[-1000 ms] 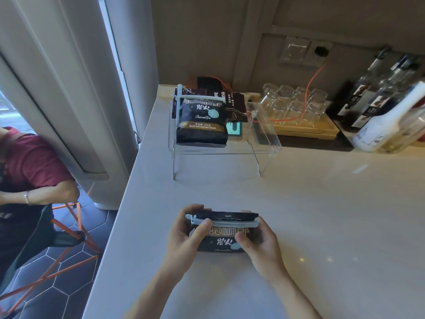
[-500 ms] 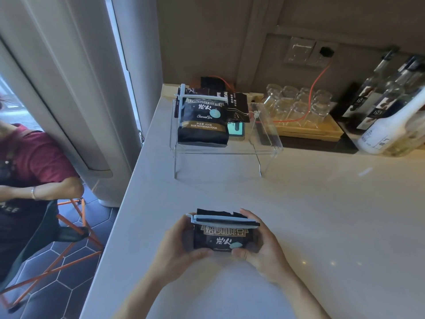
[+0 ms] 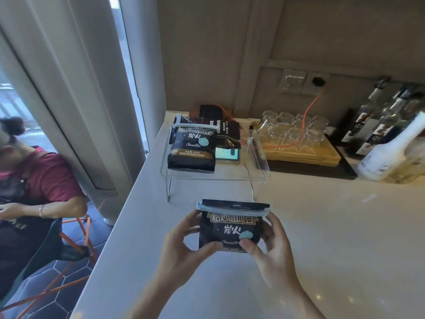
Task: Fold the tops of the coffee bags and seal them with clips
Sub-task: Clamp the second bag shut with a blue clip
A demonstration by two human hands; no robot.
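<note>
I have the bag [image 3: 230, 229] pinched between both hands above the counter [image 3: 345, 238], near its left edge: left hand [image 3: 184, 245] clamped on the bag's left side, right hand [image 3: 269, 247] on its right, thumbs pressing the front low down. The clip [image 3: 232, 210] sits across the folded top, and I judge it closed, though its latch end is too small to read. My worry is that the fold could creep out if the clip only caught part of the top. The grip is low, so the bag could tip forward. The stand [image 3: 216, 178] at the counter's back left corner already carries a clipped bag [image 3: 192, 148], leaving limited room beside it.
</note>
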